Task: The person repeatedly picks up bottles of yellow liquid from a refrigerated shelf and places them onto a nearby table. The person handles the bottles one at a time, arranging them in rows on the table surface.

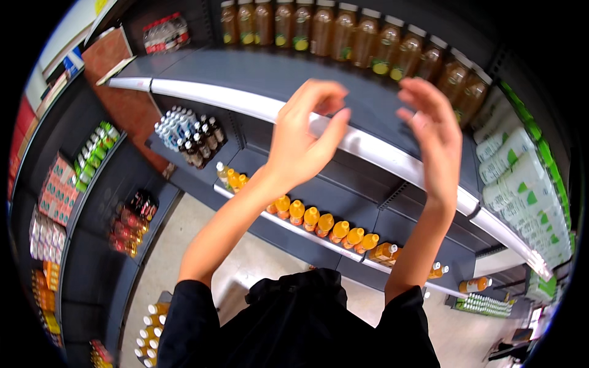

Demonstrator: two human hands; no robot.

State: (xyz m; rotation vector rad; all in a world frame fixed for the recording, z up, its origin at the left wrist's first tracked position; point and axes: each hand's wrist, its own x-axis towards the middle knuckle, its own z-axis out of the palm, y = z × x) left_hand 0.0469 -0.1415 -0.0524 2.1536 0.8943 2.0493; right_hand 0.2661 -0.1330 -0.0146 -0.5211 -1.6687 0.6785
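My left hand [313,124] is raised over the white front edge [221,102] of a dark grey shelf [257,69]. Its fingers curl apart from the thumb, and nothing is between them. To its right, my right hand [430,119] hovers above the same shelf, also holding nothing, fingers half bent and slightly blurred. Behind both hands, a row of brown tea bottles [345,34] with white caps and yellow-green labels lines the back of the shelf. The right hand is nearest to the row's right end and partly covers a bottle there.
Large white bottles with green caps [524,184] fill the right end. A shrink-wrapped bottle pack [165,33] lies far left. Below stand orange juice bottles [325,224] and dark bottles [202,140]. Another stocked shelf unit [92,221] is at left; white-capped bottles [151,336] stand near the floor.
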